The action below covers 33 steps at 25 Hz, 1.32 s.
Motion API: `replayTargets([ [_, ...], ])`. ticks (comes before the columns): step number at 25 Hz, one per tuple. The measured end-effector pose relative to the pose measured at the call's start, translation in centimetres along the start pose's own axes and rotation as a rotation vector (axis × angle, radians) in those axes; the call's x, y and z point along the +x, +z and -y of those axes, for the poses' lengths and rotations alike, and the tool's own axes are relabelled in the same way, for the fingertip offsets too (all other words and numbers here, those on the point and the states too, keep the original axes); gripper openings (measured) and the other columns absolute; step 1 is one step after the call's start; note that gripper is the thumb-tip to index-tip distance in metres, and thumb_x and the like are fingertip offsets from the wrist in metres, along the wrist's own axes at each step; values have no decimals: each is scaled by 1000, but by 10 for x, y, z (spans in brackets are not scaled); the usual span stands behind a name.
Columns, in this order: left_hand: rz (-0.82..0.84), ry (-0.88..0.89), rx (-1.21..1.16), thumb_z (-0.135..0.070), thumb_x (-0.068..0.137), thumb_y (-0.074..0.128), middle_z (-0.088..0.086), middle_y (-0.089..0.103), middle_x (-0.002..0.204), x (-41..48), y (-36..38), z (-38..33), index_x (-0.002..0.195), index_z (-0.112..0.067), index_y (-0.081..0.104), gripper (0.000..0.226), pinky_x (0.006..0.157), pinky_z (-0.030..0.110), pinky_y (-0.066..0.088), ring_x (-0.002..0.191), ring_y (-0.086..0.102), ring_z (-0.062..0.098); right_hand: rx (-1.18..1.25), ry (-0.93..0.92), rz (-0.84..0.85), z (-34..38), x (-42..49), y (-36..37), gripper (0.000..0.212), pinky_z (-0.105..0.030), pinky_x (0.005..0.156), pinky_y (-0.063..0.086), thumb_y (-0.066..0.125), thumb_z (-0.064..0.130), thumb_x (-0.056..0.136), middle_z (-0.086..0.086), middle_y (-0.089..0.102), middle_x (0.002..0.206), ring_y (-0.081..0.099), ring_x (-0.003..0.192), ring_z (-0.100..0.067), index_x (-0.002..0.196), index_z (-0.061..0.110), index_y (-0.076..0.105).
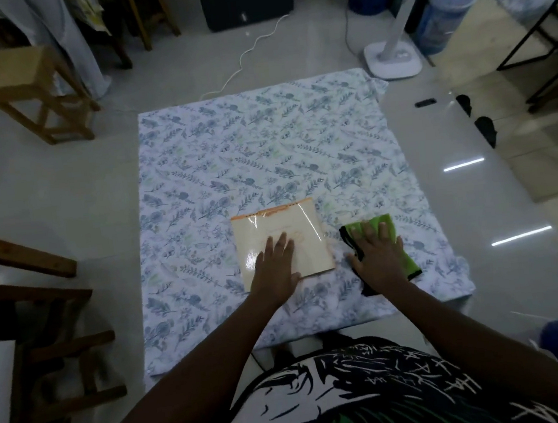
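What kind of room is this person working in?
Probably a room in a home: a leaf-print tablecloth, a wooden stool on the tiled floor, a standing fan and big water jugs.

Your surface (263, 137) is covered all over by a white sheet (186, 228) printed with blue-green leaves. Flat on it, under your left grip (276, 263), lies a glossy cream book (272, 222) with an orange far edge. Just beside it, under your right grip (378, 256), lies a green rag (409, 259) edged in black.
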<state>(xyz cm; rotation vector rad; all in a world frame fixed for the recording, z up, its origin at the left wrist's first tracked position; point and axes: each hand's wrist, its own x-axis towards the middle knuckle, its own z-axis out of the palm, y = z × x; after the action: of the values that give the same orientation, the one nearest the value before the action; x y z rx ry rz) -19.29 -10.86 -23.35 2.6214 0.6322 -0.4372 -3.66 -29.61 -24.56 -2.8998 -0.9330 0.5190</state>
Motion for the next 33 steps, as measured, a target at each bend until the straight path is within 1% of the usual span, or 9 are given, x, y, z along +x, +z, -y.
replayTargets([
  [3, -64, -131, -30, -38, 92, 57, 8, -2, 166, -3, -7, 12, 155, -15, 13, 80, 121, 51, 24, 152, -1, 33, 167, -95, -260, 14, 6, -3, 48, -53, 113, 27, 60, 26, 90, -20, 51, 141, 40, 135, -43, 133, 5, 53],
  [5, -97, -294, -105, -40, 93, 57, 12, -7, 165, -7, -13, 21, 156, -15, 8, 83, 118, 52, 27, 151, 1, 37, 407, -140, -273, 36, 14, -7, 36, -43, 103, 40, 58, 11, 87, -23, 61, 122, 55, 117, -40, 121, -2, 59],
  [7, -99, -434, -240, -40, 93, 57, 17, -3, 165, -9, -21, 30, 155, -10, 7, 85, 118, 51, 27, 150, 9, 40, 564, -101, -102, 61, 23, -15, 28, -39, 91, 45, 58, 8, 87, -21, 61, 111, 57, 105, -32, 113, -1, 60],
  [9, -103, -467, -335, -37, 94, 58, 23, 17, 161, -8, -28, 35, 154, -3, 12, 83, 120, 48, 24, 147, 22, 38, 638, -58, 29, 78, 32, -25, 5, -32, 68, 40, 59, 8, 85, -15, 53, 84, 51, 79, -24, 82, 7, 55],
  [12, -184, -528, -546, -32, 92, 61, 21, 39, 152, -6, -38, 42, 151, -3, 25, 74, 116, 46, 34, 139, 39, 34, 701, 33, 35, 88, 46, -34, 33, -28, 46, 22, 57, 6, 83, -6, 36, 58, 33, 52, -17, 59, 10, 34],
  [16, -254, -582, -683, -28, 93, 60, 19, 54, 142, -6, -43, 48, 145, -3, 37, 62, 105, 44, 47, 126, 55, 33, 663, 110, 132, 86, 55, -39, 30, -29, 48, 25, 54, 8, 84, -3, 34, 55, 32, 51, -16, 58, 8, 38],
  [21, -273, -612, -683, -30, 96, 54, 22, 55, 137, -6, -39, 41, 139, 3, 45, 55, 100, 37, 43, 125, 53, 33, 657, 161, 253, 86, 60, -40, 25, -28, 55, 32, 53, 9, 85, -7, 45, 62, 41, 58, -18, 61, 5, 47],
  [25, -301, -639, -729, -31, 97, 52, 21, 52, 143, -3, -45, 41, 142, 1, 42, 57, 107, 40, 40, 131, 50, 33, 724, 251, 299, 87, 58, -40, 31, -26, 59, 39, 52, 14, 89, 1, 46, 63, 45, 63, -18, 59, 21, 45],
  [33, -255, -683, -761, -30, 96, 53, 18, 49, 147, -3, -45, 40, 143, -1, 41, 57, 110, 40, 38, 134, 47, 32, 740, 279, 255, 93, 57, -36, 33, -25, 54, 36, 53, 15, 88, -3, 48, 65, 47, 64, -21, 58, 18, 42],
])
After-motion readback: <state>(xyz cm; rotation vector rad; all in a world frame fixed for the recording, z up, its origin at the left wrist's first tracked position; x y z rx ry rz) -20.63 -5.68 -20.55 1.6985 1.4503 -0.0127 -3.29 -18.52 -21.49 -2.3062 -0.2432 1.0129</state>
